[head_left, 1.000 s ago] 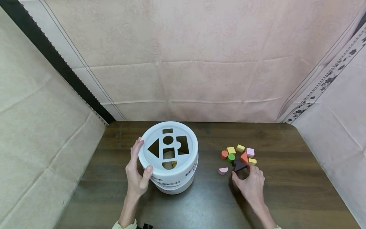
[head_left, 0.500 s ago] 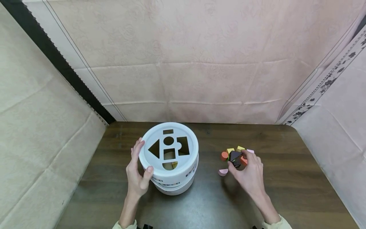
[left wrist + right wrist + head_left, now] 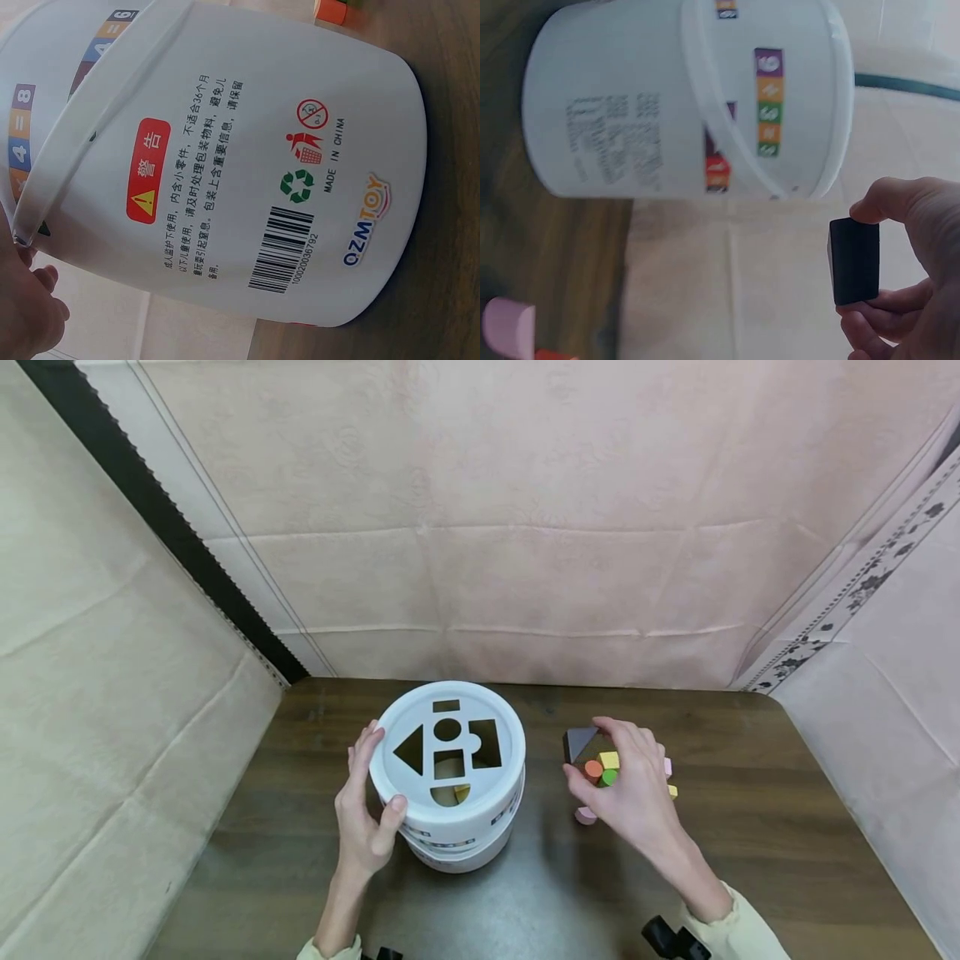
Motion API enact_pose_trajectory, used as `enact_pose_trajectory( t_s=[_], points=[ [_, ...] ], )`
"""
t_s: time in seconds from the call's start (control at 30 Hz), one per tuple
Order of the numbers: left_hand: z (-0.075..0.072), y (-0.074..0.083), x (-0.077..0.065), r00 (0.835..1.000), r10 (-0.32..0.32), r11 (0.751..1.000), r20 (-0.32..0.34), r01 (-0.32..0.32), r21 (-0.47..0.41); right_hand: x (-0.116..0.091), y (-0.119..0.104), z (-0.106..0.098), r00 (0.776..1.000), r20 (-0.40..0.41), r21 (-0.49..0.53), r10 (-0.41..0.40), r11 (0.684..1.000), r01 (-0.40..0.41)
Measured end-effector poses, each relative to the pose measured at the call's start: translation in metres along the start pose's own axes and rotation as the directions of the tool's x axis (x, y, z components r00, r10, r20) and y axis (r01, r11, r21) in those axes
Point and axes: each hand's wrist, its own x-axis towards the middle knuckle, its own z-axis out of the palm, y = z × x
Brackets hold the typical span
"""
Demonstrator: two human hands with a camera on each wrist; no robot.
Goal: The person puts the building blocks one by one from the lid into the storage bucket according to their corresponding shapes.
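Observation:
A white shape-sorter bucket [image 3: 465, 853] stands upright on the table, its lid [image 3: 491, 787] cut with several shaped holes. Through the half-round hole a bit of yellow shows inside. My left hand [image 3: 363, 818] holds the bucket's left side at the lid, thumb at the front and fingers round the side. Raised off the table, a black triangular block [image 3: 577, 743] is pinched between thumb and fingers of my right hand [image 3: 636, 789]. Beneath that hand lie a yellow block [image 3: 609, 761], an orange cylinder [image 3: 593, 771], a green cylinder [image 3: 608, 778] and a pink half-round block [image 3: 586, 816], some partly covered.
Right of my right hand, a pink block [image 3: 667, 767] and another yellow block [image 3: 672, 792] peek out. Pale cloth [image 3: 525, 568] hangs behind the wooden table [image 3: 735, 827] and at both sides. A black camera mount [image 3: 675, 939] sits at my right wrist.
My right hand has lifted the black triangular block from among the other blocks and carried it up and left, towards the bucket. The left hand keeps its place on the bucket.

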Motion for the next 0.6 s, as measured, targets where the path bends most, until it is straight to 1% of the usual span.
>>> enact_pose_trajectory(
  t_s=[0.27,0.47,0.6],
  points=[
    [0.0,0.0,0.0,1.0,-0.007,1.0,-0.001,0.007,0.0,0.021,-0.025,0.005,0.992,0.073,0.071,-0.1,0.993,0.095],
    [0.0,0.001,0.0,1.0,-0.015,1.0,0.003,0.015,0.007,0.034,-0.045,0.016,0.969,0.123,0.095,-0.215,0.974,0.204],
    [0.0,0.001,0.0,1.0,-0.019,1.0,0.003,0.019,0.01,0.043,-0.055,0.026,0.949,0.167,0.118,-0.267,0.961,0.25]
  ],
)
